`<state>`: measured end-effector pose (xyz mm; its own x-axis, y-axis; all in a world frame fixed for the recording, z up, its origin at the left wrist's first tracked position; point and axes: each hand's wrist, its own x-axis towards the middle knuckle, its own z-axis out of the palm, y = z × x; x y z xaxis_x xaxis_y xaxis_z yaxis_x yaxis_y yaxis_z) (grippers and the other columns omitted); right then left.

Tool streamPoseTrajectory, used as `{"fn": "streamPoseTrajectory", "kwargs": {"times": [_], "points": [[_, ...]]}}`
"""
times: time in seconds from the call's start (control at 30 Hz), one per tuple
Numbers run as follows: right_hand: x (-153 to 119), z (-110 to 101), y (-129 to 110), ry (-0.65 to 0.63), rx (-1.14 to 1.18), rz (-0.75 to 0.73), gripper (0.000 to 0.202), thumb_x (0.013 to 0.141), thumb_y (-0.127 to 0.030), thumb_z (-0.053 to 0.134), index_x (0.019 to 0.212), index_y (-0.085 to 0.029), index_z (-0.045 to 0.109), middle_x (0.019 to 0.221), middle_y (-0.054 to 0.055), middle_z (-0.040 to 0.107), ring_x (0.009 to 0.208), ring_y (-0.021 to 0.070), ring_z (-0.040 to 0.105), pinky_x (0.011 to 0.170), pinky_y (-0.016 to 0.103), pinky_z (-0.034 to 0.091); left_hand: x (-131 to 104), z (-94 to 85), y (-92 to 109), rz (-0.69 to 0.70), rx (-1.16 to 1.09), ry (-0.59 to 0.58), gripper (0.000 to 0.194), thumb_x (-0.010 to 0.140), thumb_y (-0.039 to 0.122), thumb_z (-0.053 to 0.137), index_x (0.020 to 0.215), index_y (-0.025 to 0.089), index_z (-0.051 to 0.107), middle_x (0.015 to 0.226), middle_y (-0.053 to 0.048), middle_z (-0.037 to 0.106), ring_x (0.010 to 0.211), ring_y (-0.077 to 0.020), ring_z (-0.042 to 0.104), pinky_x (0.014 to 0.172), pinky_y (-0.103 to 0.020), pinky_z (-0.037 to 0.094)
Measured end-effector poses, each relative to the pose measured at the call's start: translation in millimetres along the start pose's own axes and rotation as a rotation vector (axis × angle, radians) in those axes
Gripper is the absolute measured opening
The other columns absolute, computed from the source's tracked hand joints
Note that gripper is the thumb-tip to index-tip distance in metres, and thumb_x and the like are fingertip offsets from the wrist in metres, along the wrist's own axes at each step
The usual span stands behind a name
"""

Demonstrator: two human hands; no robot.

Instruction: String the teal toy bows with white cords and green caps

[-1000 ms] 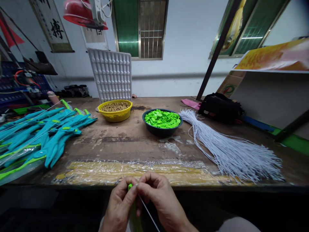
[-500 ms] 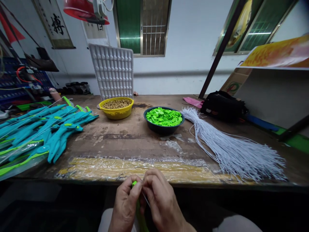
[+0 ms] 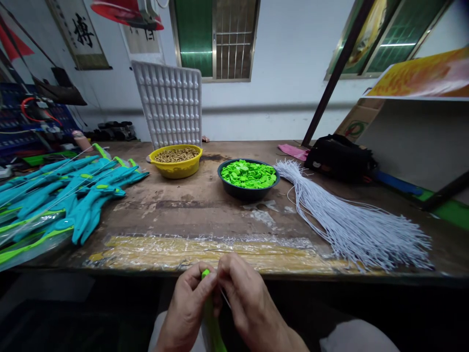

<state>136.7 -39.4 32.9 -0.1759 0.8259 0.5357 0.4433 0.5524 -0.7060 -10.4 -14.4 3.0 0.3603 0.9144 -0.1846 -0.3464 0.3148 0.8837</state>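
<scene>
Low at the table's front edge, my left hand (image 3: 188,303) is closed around the top of a long green plastic piece (image 3: 212,325), whose bright end pokes up past the thumb. My right hand (image 3: 247,298) meets it fingertip to fingertip, pinching a thin white cord (image 3: 224,296) that runs down beside the green piece. What lies exactly between the fingertips is hidden. On the table beyond stand a dark bowl of small green plastic pieces (image 3: 249,175) and a yellow bowl (image 3: 178,168) of brass-coloured rings (image 3: 176,155).
A bundle of white cords (image 3: 340,215) spreads over the right side. Teal and green plastic parts (image 3: 84,195) are heaped at left. Clear and yellowish tape (image 3: 205,254) covers the front edge. Behind stand a grey moulded tray (image 3: 170,105) and a black bag (image 3: 339,159).
The camera view has tilted slightly, so the table sits a little higher in the picture. Both hands keep their grip, with only small shifts of the fingers.
</scene>
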Motion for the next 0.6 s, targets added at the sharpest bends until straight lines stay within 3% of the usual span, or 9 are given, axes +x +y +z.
{"fn": "streamPoseTrajectory", "kwargs": {"times": [0.2, 0.33, 0.43, 0.53, 0.6], "points": [[3, -3, -10, -0.054, 0.537, 0.541, 0.015, 0.098, -0.028, 0.050, 0.083, -0.021, 0.050, 0.071, -0.003, 0.058, 0.060, 0.0139, 0.061, 0.060, 0.026, 0.050, -4, 3.7, -3, 0.092, 0.089, 0.068, 0.034, 0.081, 0.048, 0.077, 0.078, 0.019, 0.060, 0.055, 0.005, 0.057, 0.046, -0.0099, 0.051, 0.047, -0.020, 0.042], [4, 1, -9, -0.009, 0.762, 0.623, 0.015, 0.093, -0.029, 0.058, 0.083, -0.021, 0.051, 0.066, -0.005, 0.057, 0.053, 0.0137, 0.061, 0.053, 0.025, 0.052, -4, 2.2, 1, 0.075, 0.134, 0.019, 0.033, 0.085, 0.048, 0.073, 0.078, 0.018, 0.061, 0.060, 0.002, 0.061, 0.047, -0.0104, 0.053, 0.048, -0.021, 0.042], [1, 3, -7, 0.055, 0.557, 0.489, 0.016, 0.094, -0.024, 0.059, 0.079, -0.021, 0.052, 0.069, -0.004, 0.056, 0.059, 0.0141, 0.061, 0.055, 0.025, 0.051, -5, 0.8, 6, 0.033, 0.070, -0.029, 0.033, 0.084, 0.048, 0.074, 0.078, 0.018, 0.062, 0.060, 0.003, 0.057, 0.051, -0.0107, 0.050, 0.050, -0.021, 0.040], [-5, 6, -5, 0.167, 0.152, 0.115, 0.019, 0.096, -0.011, 0.055, 0.079, -0.020, 0.056, 0.076, 0.000, 0.059, 0.071, 0.0150, 0.059, 0.065, 0.026, 0.049, -5, 0.1, 9, 0.001, -0.020, -0.060, 0.032, 0.081, 0.044, 0.076, 0.075, 0.017, 0.061, 0.063, 0.004, 0.051, 0.056, -0.0100, 0.045, 0.055, -0.021, 0.038], [-9, 7, -5, 0.205, 0.011, -0.080, 0.019, 0.096, -0.004, 0.051, 0.089, -0.020, 0.060, 0.081, 0.003, 0.061, 0.077, 0.0162, 0.059, 0.069, 0.027, 0.049, -6, -0.1, 9, -0.015, -0.065, -0.072, 0.032, 0.081, 0.041, 0.078, 0.074, 0.016, 0.059, 0.066, 0.003, 0.049, 0.061, -0.0100, 0.043, 0.059, -0.021, 0.038]]}}
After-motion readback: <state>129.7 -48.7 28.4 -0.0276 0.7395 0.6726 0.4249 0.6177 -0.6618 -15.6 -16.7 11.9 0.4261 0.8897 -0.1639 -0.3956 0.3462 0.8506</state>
